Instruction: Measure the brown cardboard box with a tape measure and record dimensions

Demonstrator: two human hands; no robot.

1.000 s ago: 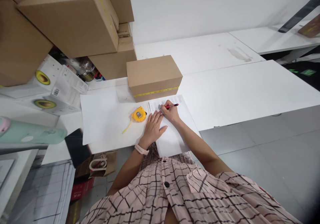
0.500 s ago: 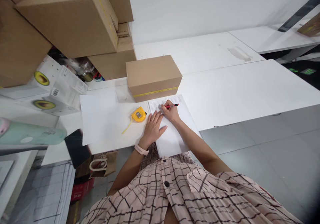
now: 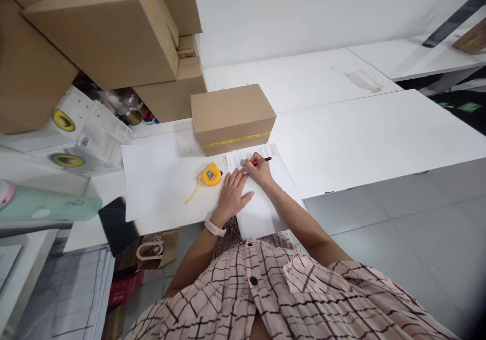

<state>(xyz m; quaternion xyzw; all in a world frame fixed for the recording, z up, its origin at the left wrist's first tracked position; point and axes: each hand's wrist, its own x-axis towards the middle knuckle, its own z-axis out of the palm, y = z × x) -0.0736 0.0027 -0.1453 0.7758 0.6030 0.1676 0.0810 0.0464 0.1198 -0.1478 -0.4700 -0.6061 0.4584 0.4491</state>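
Note:
My right hand (image 3: 258, 171) is closed round a red pen (image 3: 261, 160), its tip on the printed top of a white sheet (image 3: 266, 205) lying at the table's near edge. My left hand (image 3: 232, 192) lies flat with fingers spread on the same sheet, just left of the right hand. A yellow tape measure (image 3: 211, 174) sits left of my left hand with a short length of tape pulled out. Directly behind the sheet stands a small brown cardboard box (image 3: 232, 116) with a yellow tape line along its front.
A second blank sheet (image 3: 155, 178) lies to the left on the white table (image 3: 360, 137). Large cardboard boxes (image 3: 106, 31) are stacked at the back left above white cartons (image 3: 72, 137) with avocado pictures. A mint bottle (image 3: 45, 205) lies far left. Bags sit on the floor below.

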